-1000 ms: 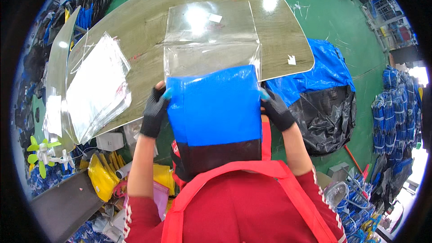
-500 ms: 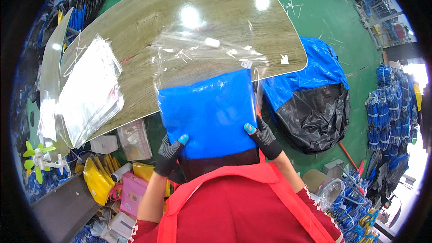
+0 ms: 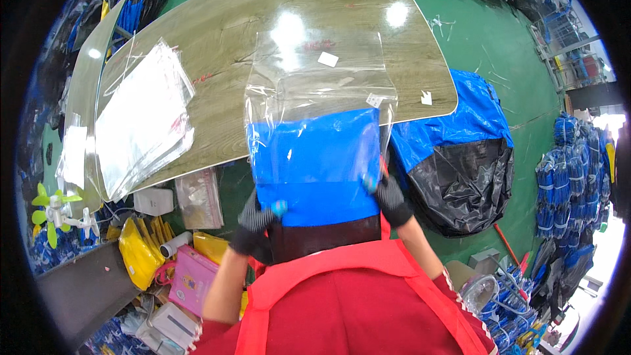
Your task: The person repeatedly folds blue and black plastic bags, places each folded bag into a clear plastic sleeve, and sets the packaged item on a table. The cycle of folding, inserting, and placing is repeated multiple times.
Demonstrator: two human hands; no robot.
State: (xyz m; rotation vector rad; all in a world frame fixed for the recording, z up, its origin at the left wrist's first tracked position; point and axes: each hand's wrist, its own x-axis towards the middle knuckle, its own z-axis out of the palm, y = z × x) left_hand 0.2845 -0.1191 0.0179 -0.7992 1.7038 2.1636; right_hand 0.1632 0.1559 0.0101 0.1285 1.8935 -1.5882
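A folded blue-and-black sheet (image 3: 315,204), smooth like tarpaulin, lies in front of me, its black edge close to my body. Its far part is inside a clear plastic bag (image 3: 322,82), which stretches across the table edge onto the tabletop. My left hand (image 3: 256,220), in a dark glove with a blue thumb tip, grips the near left side of the sheet. On the opposite side my right hand (image 3: 389,198), gloved likewise, is closed on the right edge, thumb on top. The fingers beneath are hidden.
A wood-grain table (image 3: 223,13) reaches away from me. Clear bags with white sheets (image 3: 144,125) are stacked at its left. A blue-and-black sack (image 3: 463,164) stands on the green floor at right. Yellow bags (image 3: 141,253) and a small green fan (image 3: 52,213) sit at lower left.
The clear bag now lies straighter and farther out over the table. My hands still hold the sheet at both sides, and the whole view has shifted slightly.
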